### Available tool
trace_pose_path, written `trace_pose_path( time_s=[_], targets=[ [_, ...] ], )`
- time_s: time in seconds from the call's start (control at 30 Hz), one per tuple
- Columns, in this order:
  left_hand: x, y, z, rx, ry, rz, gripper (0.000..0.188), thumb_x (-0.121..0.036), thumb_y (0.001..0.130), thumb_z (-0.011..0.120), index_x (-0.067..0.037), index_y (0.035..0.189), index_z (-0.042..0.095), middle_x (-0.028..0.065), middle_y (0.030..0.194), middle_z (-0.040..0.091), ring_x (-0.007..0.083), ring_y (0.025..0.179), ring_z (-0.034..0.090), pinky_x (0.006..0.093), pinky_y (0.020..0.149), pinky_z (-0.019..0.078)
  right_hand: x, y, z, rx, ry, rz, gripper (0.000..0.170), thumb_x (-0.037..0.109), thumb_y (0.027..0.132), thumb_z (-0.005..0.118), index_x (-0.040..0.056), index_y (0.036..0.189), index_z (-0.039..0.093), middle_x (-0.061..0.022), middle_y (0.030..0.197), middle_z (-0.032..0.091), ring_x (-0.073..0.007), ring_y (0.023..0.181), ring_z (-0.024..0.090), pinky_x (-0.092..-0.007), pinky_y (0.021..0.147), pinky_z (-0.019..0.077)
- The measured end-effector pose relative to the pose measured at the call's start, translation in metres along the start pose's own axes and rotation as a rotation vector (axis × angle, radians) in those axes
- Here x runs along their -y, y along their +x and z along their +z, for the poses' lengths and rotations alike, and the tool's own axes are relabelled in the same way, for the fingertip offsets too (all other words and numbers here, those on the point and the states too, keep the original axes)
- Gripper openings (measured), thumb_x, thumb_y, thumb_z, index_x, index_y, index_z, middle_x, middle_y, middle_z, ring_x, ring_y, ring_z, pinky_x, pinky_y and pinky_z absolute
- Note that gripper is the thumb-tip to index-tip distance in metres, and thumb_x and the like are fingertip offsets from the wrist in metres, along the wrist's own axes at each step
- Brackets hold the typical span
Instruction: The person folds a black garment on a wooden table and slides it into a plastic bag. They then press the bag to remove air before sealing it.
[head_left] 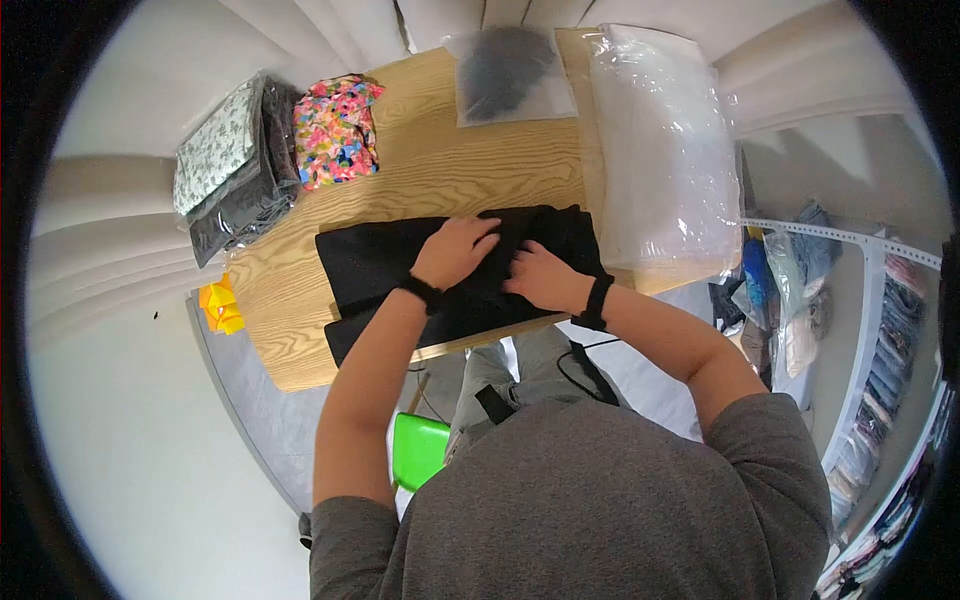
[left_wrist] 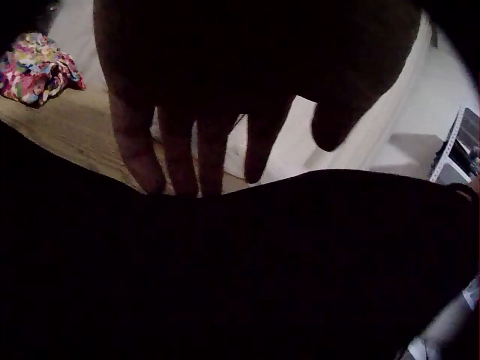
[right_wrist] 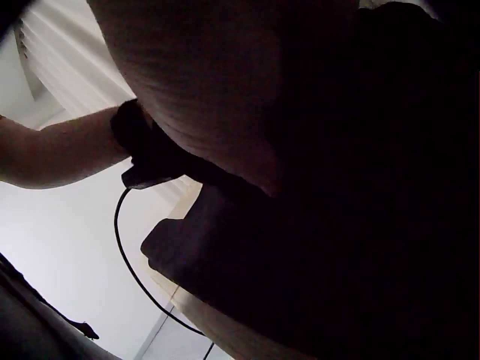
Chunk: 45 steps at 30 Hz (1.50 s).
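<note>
A black cloth garment (head_left: 375, 262), folded in layers, lies along the table's near edge in the head view. The left hand (head_left: 455, 252) rests on its middle, fingers extended over the cloth. Just to the right, the right hand (head_left: 545, 278) touches the cloth with its fingers bent a little; whether they pinch a layer is hidden. In the left wrist view the fingers of the left hand (left_wrist: 202, 127) hang straight and spread, tips at the dark cloth (left_wrist: 225, 262). The right wrist view is dark, with the right hand (right_wrist: 202, 90) against the black cloth (right_wrist: 225, 255).
On the wooden table (head_left: 420, 150) stand a stack of bagged clothes (head_left: 225, 160), a floral cloth (head_left: 338, 130), a bagged dark item (head_left: 510, 75) and a pile of clear plastic bags (head_left: 665, 150). A green stool (head_left: 418, 450) is below; shelving (head_left: 860, 340) with clothes is at right.
</note>
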<state>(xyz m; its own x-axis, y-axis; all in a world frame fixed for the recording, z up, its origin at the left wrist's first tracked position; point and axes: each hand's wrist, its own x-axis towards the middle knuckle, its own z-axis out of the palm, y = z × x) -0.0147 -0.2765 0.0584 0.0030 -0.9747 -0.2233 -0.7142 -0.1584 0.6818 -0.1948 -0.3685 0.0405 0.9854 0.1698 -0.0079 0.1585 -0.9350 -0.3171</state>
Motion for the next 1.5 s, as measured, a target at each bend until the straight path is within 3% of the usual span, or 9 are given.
trace_pose_path(
  time_s=[0.17, 0.37, 0.67, 0.77, 0.83, 0.9, 1.17, 1.3, 1.5],
  targets=[
    [-0.021, 0.034, 0.016, -0.075, 0.274, -0.192, 0.034, -0.029, 0.078, 0.058, -0.007, 0.104, 0.059, 0.0172, 0.104, 0.058, 0.0355, 0.097, 0.055, 0.0423, 0.077, 0.0471, -0.007, -0.005, 0.009, 0.082, -0.025, 0.029, 0.012, 0.018, 0.073, 0.054, 0.0155, 0.082, 0.062, -0.005, 0.08, 0.057, -0.0238, 0.087, 0.055, -0.0404, 0.081, 0.039],
    [-0.005, 0.045, 0.01, -0.238, 0.131, -0.108, 0.018, -0.017, 0.077, 0.055, -0.003, 0.085, 0.061, 0.018, 0.084, 0.061, 0.0332, 0.08, 0.06, 0.0433, 0.069, 0.0473, -0.052, -0.034, -0.029, -0.123, 0.179, 0.249, 0.061, 0.013, 0.06, 0.072, 0.0129, 0.118, 0.053, -0.0127, 0.116, 0.05, -0.0306, 0.115, 0.043, -0.0436, 0.098, 0.0323],
    [-0.025, 0.065, -0.094, -0.664, -0.152, -0.139, 0.017, -0.014, 0.082, 0.054, 0.001, 0.084, 0.063, 0.0167, 0.067, 0.062, 0.0263, 0.062, 0.061, 0.0336, 0.06, 0.0463, -0.121, -0.031, -0.016, -0.191, 0.378, 0.492, 0.039, 0.013, 0.074, 0.062, 0.009, 0.113, 0.055, -0.017, 0.109, 0.056, -0.0343, 0.105, 0.05, -0.0418, 0.091, 0.0401],
    [-0.006, 0.074, -0.108, -0.881, -0.496, -0.244, 0.017, -0.01, 0.086, 0.052, 0.002, 0.094, 0.062, 0.0144, 0.08, 0.064, 0.0195, 0.076, 0.063, 0.0314, 0.07, 0.0477, -0.137, -0.03, 0.012, -0.266, 0.513, 0.625, 0.026, 0.016, 0.081, 0.056, 0.0058, 0.105, 0.059, -0.0193, 0.1, 0.059, -0.0358, 0.096, 0.054, -0.0412, 0.086, 0.0433],
    [0.012, 0.076, -0.108, -1.131, -0.532, -0.013, 0.022, -0.01, 0.089, 0.049, 0.002, 0.105, 0.057, 0.0153, 0.101, 0.061, 0.0191, 0.095, 0.059, 0.0316, 0.082, 0.0453, -0.143, -0.026, 0.015, -0.333, 0.596, 0.714, 0.024, 0.019, 0.083, 0.053, 0.0044, 0.101, 0.06, -0.0201, 0.096, 0.06, -0.0367, 0.093, 0.055, -0.0409, 0.084, 0.0445],
    [0.032, 0.045, -0.107, -1.044, -0.491, -0.071, 0.025, -0.009, 0.089, 0.049, 0.002, 0.11, 0.054, 0.0161, 0.108, 0.058, 0.02, 0.1, 0.057, 0.0314, 0.086, 0.0432, -0.141, -0.023, 0.013, -0.24, 0.531, 0.795, 0.028, 0.017, 0.088, 0.053, -0.001, 0.109, 0.057, -0.0181, 0.104, 0.06, -0.0278, 0.099, 0.058, -0.0341, 0.086, 0.0437],
    [0.156, -0.094, -0.073, -0.422, -0.045, -0.636, 0.039, -0.006, 0.076, 0.06, 0.0, 0.114, 0.052, 0.0197, 0.117, 0.053, 0.0348, 0.109, 0.05, 0.0392, 0.093, 0.0397, -0.15, 0.02, 0.01, -0.39, 0.745, 0.78, 0.058, 0.038, 0.076, 0.065, -0.0007, 0.117, 0.052, -0.0215, 0.114, 0.056, -0.0334, 0.11, 0.051, -0.0376, 0.093, 0.0401],
    [0.158, -0.107, -0.053, -0.357, 0.322, -0.575, 0.059, -0.009, 0.071, 0.067, -0.008, 0.125, 0.043, 0.0167, 0.13, 0.043, 0.0369, 0.123, 0.035, 0.0431, 0.103, 0.0301, -0.172, 0.061, 0.007, -0.223, 0.534, 0.784, 0.062, 0.035, 0.076, 0.067, -0.0049, 0.119, 0.048, -0.0219, 0.117, 0.054, -0.032, 0.109, 0.052, -0.038, 0.092, 0.0395],
    [0.158, -0.111, -0.027, -0.469, 0.543, -0.56, 0.048, -0.007, 0.071, 0.065, -0.01, 0.116, 0.05, 0.012, 0.114, 0.053, 0.0311, 0.113, 0.045, 0.043, 0.101, 0.0302, -0.178, 0.08, 0.006, -0.04, 0.415, 0.894, 0.045, 0.033, 0.074, 0.065, -0.0029, 0.1, 0.061, -0.0236, 0.105, 0.058, -0.0387, 0.098, 0.054, -0.0399, 0.083, 0.0422]
  ],
)
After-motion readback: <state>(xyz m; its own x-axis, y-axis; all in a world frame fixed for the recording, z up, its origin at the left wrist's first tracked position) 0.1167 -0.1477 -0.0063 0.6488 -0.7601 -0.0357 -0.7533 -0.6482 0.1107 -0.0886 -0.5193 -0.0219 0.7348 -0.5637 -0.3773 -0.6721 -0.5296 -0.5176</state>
